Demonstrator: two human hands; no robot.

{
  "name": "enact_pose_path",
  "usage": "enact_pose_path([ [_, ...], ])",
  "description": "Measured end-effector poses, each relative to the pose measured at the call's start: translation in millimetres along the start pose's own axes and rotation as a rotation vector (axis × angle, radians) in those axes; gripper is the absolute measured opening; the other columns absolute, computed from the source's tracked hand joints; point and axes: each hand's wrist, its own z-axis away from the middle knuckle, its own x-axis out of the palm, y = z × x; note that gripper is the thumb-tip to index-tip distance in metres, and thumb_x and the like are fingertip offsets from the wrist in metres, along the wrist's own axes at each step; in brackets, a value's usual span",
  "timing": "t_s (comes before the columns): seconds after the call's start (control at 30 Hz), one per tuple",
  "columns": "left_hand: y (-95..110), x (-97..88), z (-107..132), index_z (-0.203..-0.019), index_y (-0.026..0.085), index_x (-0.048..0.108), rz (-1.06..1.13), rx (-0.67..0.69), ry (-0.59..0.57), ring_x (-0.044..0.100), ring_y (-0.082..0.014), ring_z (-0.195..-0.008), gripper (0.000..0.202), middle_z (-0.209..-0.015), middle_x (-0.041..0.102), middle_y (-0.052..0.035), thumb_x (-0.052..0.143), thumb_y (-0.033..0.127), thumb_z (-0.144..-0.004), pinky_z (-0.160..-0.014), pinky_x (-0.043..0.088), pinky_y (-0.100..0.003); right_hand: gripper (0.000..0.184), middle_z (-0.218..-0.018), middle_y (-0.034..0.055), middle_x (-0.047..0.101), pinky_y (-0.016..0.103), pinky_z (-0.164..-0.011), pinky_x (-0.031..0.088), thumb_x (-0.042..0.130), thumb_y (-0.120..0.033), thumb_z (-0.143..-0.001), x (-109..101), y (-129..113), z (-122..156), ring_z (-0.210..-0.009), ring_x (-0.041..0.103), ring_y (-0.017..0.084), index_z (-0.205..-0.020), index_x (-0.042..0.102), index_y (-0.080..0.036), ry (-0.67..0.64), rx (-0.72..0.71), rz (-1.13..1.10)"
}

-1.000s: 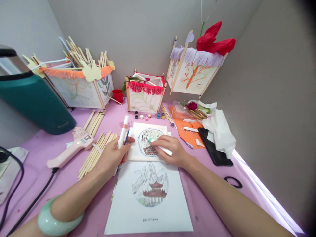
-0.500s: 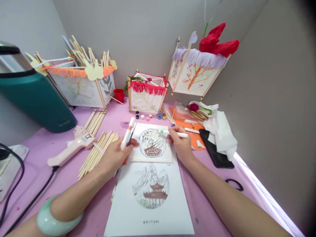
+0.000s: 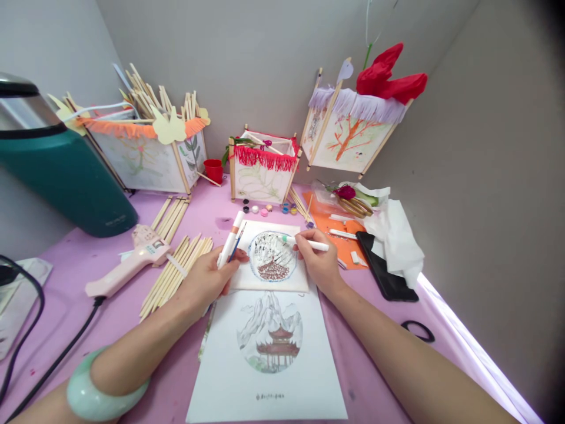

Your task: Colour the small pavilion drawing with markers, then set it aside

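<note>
My right hand (image 3: 318, 259) grips a white marker with a green tip (image 3: 315, 243), its point over the upper right of a round drawing. That drawing, a brown roof under dark strokes inside a blue ring, is on a white panel (image 3: 241, 282). Closed around a white marker with an orange-brown band (image 3: 232, 232) and a slim blue paintbrush (image 3: 237, 240), my left hand (image 3: 214, 268) rests at the panel's left edge. Below the panel lies a printed sheet (image 3: 220, 377) with a picture of a pavilion and mountains.
Paper lanterns stand at the back, including a red-fringed one (image 3: 260, 181). To the left are a teal bottle (image 3: 75, 182), a pink glue gun (image 3: 126, 268) and wooden sticks (image 3: 179, 268). Small paint pots (image 3: 263, 212) sit behind the panel. A black phone (image 3: 384, 271) and tissues (image 3: 399, 241) lie right.
My right hand and the green-tipped marker have shifted slightly left and down over the drawing. My left hand stays almost where it was.
</note>
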Motion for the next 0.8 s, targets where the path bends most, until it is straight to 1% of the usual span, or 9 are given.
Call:
enact_pose_path([
  [0.2,0.3,0.4,-0.6,-0.093,0.016,0.059,-0.018,-0.015,0.002,0.036,-0.0088,-0.036,0.022,-0.038,0.041,0.0087,0.052,0.027,-0.075,-0.039,0.027,-0.019,0.017,-0.068,-0.0011,0.06,0.023,-0.058,0.042,0.057,-0.036,-0.08,1.3,3.6,0.1,-0.058,0.053,0.011,-0.079,0.058,-0.019,-0.023,-0.024,0.035],
  [0.4,-0.2,-0.2,-0.5,-0.093,0.016,0.059,-0.021,-0.015,-0.007,0.036,-0.0086,-0.036,0.021,-0.037,0.04,0.0091,0.052,0.028,-0.076,-0.039,0.027,-0.019,0.017,-0.066,-0.0013,0.06,0.024,-0.058,0.042,0.056,-0.037,-0.08,2.4,5.8,-0.8,-0.058,0.053,0.012,-0.079,0.057,-0.019,0.045,-0.018,0.031],
  [0.6,-0.5,0.9,-1.7,-0.093,0.017,0.059,-0.023,-0.023,0.0,0.036,-0.0087,-0.036,0.022,-0.037,0.041,0.0086,0.052,0.028,-0.075,-0.04,0.027,-0.019,0.017,-0.067,-0.0011,0.06,0.023,-0.057,0.042,0.055,-0.036,-0.079,2.2,1.2,0.6,-0.058,0.053,0.012,-0.077,0.058,-0.019,-0.014,-0.045,0.068],
  [0.8,-0.9,-0.5,-0.8,-0.095,0.016,0.06,-0.04,-0.027,0.0,0.036,-0.0089,-0.036,0.024,-0.037,0.039,0.0084,0.052,0.029,-0.076,-0.04,0.026,-0.02,0.016,-0.065,-0.0014,0.058,0.024,-0.058,0.041,0.054,-0.034,-0.08,0.7,2.1,0.3,-0.058,0.052,0.012,-0.076,0.057,-0.019,0.099,-0.042,0.1],
])
